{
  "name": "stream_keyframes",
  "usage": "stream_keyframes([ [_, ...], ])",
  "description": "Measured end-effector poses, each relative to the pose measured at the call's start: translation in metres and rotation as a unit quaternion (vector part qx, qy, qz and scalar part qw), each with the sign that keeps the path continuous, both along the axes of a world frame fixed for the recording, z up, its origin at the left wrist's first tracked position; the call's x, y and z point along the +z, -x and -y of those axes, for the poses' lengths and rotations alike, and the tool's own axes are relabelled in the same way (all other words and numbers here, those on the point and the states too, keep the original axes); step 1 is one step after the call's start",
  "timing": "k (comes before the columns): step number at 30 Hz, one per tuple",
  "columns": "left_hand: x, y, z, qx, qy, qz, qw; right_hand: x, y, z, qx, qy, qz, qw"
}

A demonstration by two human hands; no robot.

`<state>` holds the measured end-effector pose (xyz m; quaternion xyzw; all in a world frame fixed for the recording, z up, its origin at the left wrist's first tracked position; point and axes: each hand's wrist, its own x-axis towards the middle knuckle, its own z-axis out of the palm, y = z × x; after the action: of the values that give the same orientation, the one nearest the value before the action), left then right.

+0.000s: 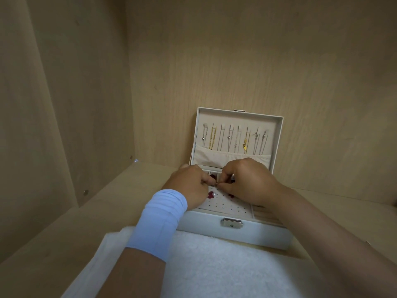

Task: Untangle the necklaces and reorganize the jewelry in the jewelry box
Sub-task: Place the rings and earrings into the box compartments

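A white jewelry box stands open on a wooden shelf. Several silver and gold necklaces hang in a row on hooks inside its upright lid. My left hand and my right hand meet over the box's perforated earring panel. Both pinch a small piece of jewelry between their fingertips; it is too small to identify. A dark red earring with a pearl lies on the panel beside my left hand. My hands hide most of the rear compartments.
A white towel lies on the shelf in front of the box. Wooden cabinet walls close in at the left and back. The box's metal clasp faces me. A light blue band wraps my left wrist.
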<state>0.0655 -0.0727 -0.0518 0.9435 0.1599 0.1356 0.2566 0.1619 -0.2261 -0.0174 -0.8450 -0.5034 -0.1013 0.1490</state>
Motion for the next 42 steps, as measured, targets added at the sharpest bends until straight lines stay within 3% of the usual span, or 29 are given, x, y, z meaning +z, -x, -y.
stream_keyframes([
  [21,-0.001,0.0,-0.001,0.003,-0.001,0.01,1.0,-0.005,-0.001,-0.001,0.022,-0.028,0.023,0.999],
  [42,0.007,0.008,0.011,-0.011,0.002,0.024,1.0,0.006,-0.005,0.012,0.045,0.05,-0.015,0.998],
])
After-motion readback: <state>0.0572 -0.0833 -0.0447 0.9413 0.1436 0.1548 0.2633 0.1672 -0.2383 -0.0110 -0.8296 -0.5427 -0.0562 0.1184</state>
